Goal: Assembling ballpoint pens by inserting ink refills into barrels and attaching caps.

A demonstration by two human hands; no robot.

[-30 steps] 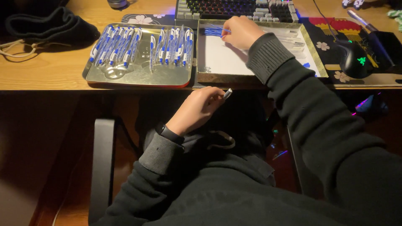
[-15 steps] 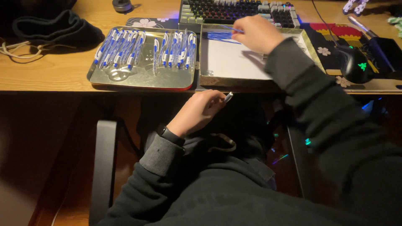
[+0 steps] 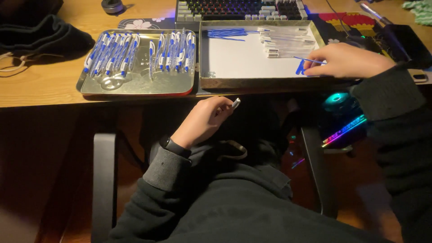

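Pen assembly looks to be the step in hand: our right hand (image 3: 348,60) pinches a thin blue refill (image 3: 310,60) at the near right of the white-floored tray (image 3: 252,82) on the bench (image 3: 45,85). Its long axis runs left to right, free end pointing left. Our left hand (image 3: 202,121), below the bench edge, closes on a small white pen part (image 3: 236,103). Next, we judge, both parts must meet end to end. Finished pens (image 3: 135,51) fill the metal tray (image 3: 135,86) to the left.
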